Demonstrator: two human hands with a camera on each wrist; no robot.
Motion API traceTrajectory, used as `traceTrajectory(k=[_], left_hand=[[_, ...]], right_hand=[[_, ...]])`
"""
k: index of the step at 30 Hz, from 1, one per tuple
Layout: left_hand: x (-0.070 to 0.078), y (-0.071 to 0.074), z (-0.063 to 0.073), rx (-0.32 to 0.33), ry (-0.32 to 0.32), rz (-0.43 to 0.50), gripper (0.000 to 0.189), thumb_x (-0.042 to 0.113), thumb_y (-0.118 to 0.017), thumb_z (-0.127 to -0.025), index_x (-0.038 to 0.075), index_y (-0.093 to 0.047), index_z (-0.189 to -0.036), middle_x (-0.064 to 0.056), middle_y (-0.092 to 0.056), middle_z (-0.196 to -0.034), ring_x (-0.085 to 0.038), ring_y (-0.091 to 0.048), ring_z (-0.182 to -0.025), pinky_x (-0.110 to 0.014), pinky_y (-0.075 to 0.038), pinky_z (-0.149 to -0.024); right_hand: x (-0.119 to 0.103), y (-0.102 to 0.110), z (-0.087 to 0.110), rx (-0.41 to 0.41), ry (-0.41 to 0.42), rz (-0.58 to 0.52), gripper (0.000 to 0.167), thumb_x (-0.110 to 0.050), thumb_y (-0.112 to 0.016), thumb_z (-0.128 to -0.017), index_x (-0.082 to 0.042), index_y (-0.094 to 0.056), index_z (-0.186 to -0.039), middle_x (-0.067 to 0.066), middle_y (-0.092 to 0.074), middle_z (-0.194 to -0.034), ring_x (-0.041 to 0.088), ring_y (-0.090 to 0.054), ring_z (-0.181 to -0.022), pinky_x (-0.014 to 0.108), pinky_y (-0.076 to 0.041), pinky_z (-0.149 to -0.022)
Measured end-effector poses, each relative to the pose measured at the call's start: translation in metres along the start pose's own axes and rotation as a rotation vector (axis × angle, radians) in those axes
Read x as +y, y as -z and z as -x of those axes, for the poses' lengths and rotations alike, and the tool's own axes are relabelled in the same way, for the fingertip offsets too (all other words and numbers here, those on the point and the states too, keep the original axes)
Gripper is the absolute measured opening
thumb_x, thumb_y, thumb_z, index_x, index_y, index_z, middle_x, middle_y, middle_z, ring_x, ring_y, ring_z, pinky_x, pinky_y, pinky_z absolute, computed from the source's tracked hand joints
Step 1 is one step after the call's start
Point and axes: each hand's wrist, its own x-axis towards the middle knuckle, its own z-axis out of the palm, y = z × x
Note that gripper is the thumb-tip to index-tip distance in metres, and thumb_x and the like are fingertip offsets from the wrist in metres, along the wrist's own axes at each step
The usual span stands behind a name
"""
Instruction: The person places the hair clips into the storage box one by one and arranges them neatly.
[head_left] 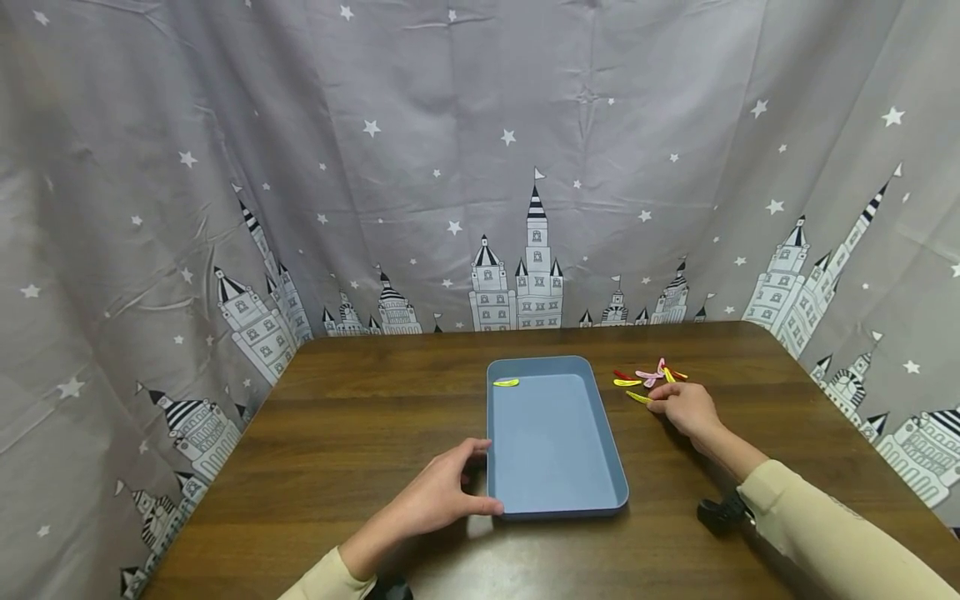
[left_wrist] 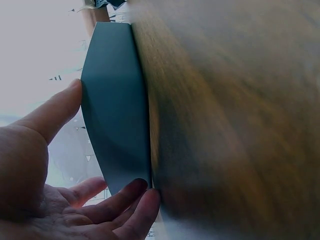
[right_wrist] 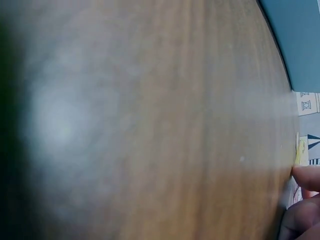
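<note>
A shallow blue-grey tray point(head_left: 551, 442) lies on the table, with one yellow hair clip point(head_left: 506, 382) in its far left corner. My left hand point(head_left: 442, 493) rests spread along the tray's left side, thumb at the near corner and index finger at the rim. The left wrist view shows these fingers against the tray's outer wall point(left_wrist: 115, 100). Right of the tray, my right hand point(head_left: 684, 408) pinches another yellow hair clip point(head_left: 637, 397) between thumb and fingertips, at the near side of a small group of clips. In the right wrist view, the right hand point(right_wrist: 306, 202) is mostly cut off.
Just beyond the right hand lie a yellow clip point(head_left: 627, 382), pink clips point(head_left: 649, 377) and a red clip point(head_left: 622, 374), some overlapping. The brown wooden table point(head_left: 375, 400) ends at a grey curtain point(head_left: 420, 167) printed with castles and stars.
</note>
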Motion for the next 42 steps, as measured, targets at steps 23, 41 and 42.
traceTrajectory(k=[23,41,42], left_hand=[[-0.001,-0.001,0.0,0.004,-0.016,-0.006,0.088,0.044,-0.088,-0.076,0.005,-0.047,-0.144,-0.014,-0.057,-0.142,-0.027,-0.056,-0.127,-0.044,-0.054,-0.098],[-0.002,0.0,0.001,0.001,-0.015,-0.002,0.088,0.043,-0.087,-0.076,0.007,-0.046,-0.145,-0.015,-0.057,-0.141,-0.027,-0.057,-0.125,-0.044,-0.055,-0.096],[-0.002,0.0,0.001,0.001,-0.016,-0.002,0.088,0.043,-0.087,-0.076,0.007,-0.046,-0.145,-0.015,-0.057,-0.141,-0.027,-0.057,-0.125,-0.044,-0.055,-0.096]], right_hand=[[0.007,0.003,-0.004,-0.121,0.016,-0.102,0.034,-0.012,-0.072,-0.088,0.002,-0.067,-0.119,-0.009,-0.036,-0.055,0.007,-0.031,-0.043,0.022,-0.029,-0.041],[0.007,0.001,-0.006,-0.095,-0.003,-0.067,0.028,-0.012,-0.07,-0.088,0.002,-0.071,-0.112,-0.008,-0.039,-0.057,0.007,-0.034,-0.045,0.023,-0.03,-0.042],[0.007,0.001,-0.006,-0.093,-0.001,-0.066,0.027,-0.012,-0.071,-0.088,0.002,-0.071,-0.112,-0.008,-0.039,-0.056,0.007,-0.034,-0.045,0.023,-0.03,-0.042]])
